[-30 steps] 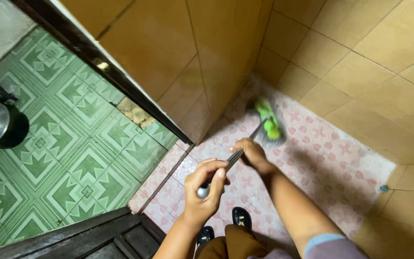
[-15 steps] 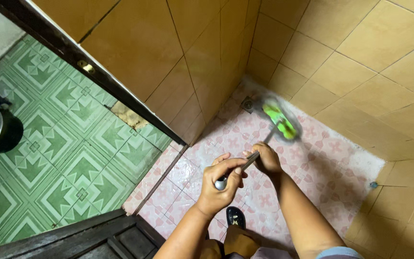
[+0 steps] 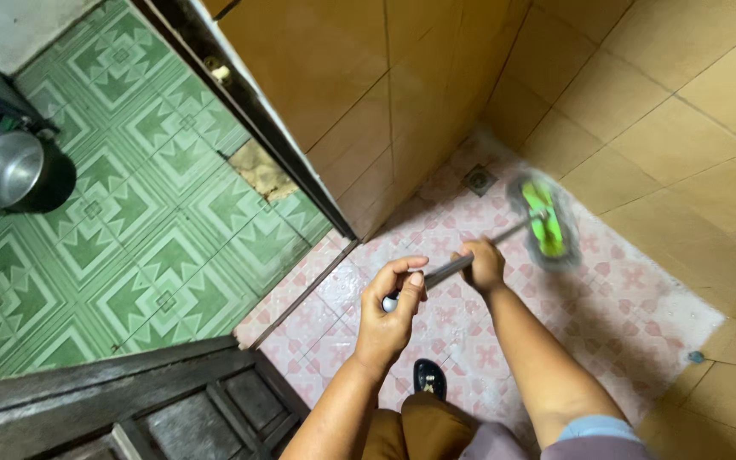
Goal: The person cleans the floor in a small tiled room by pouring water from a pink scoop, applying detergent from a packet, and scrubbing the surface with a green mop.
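Observation:
I hold a long-handled floor brush with both hands over the pink patterned tile floor. My left hand grips the end of the metal handle. Further down the same handle sits my right hand, also closed around it. The green and grey brush head is blurred and rests on the pink tiles near the far wall, right of a small floor drain.
Tan tiled walls enclose the pink floor on the far and right sides. A dark door frame separates it from green patterned tiles. A metal pot stands at left. A dark wooden door lies at bottom left. My dark shoe shows below.
The brush head has swept to the right and slightly nearer across the pink tiles. Both hands stayed on the handle while the view shifted.

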